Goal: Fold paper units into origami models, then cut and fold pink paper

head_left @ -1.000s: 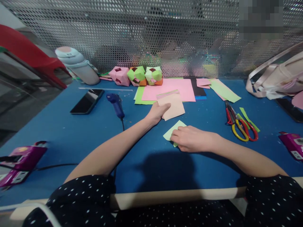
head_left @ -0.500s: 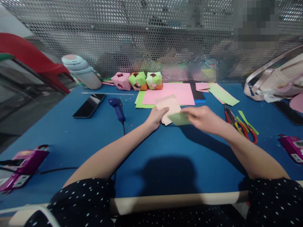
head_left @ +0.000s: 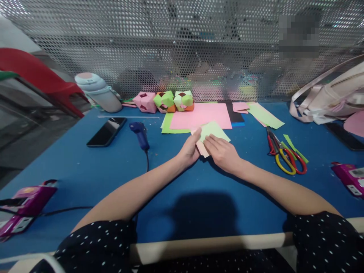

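Observation:
My left hand is closed on a small stack of paper pieces, thumb on top. A light green paper square lies uppermost, and the pale pink paper shows beneath it at the near edge. The fingers of my right hand rest on the green square, stretched out and close together; whether its thumb grips the stack from below is hidden. Behind the stack, a large pink sheet lies over green and black sheets.
Three folded paper cubes stand at the back beside a bottle. On the left are a phone, a blue glue gun and a purple power strip. Scissors, green strips and a bag are on the right.
My right hand has moved left and laid the green paper on top of the pale pink stack in my left hand. The view has tilted slightly.

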The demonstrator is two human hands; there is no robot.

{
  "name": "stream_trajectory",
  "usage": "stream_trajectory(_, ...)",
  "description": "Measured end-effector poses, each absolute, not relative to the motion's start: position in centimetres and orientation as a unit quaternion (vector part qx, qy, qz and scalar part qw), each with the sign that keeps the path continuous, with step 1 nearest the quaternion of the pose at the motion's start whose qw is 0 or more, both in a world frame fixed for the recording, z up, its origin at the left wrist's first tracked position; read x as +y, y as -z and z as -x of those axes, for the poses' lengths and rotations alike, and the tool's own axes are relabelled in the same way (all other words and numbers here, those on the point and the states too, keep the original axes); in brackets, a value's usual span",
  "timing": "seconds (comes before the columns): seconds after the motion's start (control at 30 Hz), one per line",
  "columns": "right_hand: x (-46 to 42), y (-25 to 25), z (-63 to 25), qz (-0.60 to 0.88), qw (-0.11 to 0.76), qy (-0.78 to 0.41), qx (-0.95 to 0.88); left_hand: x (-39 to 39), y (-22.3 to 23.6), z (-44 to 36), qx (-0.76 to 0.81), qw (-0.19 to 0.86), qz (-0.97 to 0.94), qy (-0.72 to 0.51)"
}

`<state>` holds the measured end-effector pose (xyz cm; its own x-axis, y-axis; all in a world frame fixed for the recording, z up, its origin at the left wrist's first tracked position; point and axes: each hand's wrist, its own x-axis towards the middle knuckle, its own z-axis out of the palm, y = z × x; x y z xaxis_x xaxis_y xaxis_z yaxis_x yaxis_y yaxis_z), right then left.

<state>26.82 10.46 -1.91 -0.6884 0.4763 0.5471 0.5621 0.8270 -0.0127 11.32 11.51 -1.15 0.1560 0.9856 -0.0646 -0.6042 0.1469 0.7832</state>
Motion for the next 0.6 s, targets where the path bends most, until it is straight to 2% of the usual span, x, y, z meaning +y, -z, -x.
stream_trajectory(0.2,9.9,0.6,-27.0,0.249,0.334,0.022,-0.909,11.7,2.1,-11.1,0.343,0.646,-0.351,-0.585)
stream_trajectory(0.3,11.2,-0.4,-27.6,0.298,0.442,-0.033,-0.845,12.1,2.1,-10.6,0.356,0.610,-0.386,-0.593)
stream_trajectory(0.37,12.7,-0.9,-28.3,0.346,0.505,-0.138,-0.778,12.1,1.8,-10.0,0.361,0.589,-0.414,-0.592)
stream_trajectory(0.47,14.6,-0.8,-29.0,0.350,0.498,-0.343,-0.715,11.9,1.2,-9.3,0.376,0.539,-0.498,-0.566)
stream_trajectory(0.6,15.7,0.9,-29.2,0.346,0.485,-0.411,-0.690,11.8,1.0,-9.0,0.416,0.425,-0.617,-0.516)
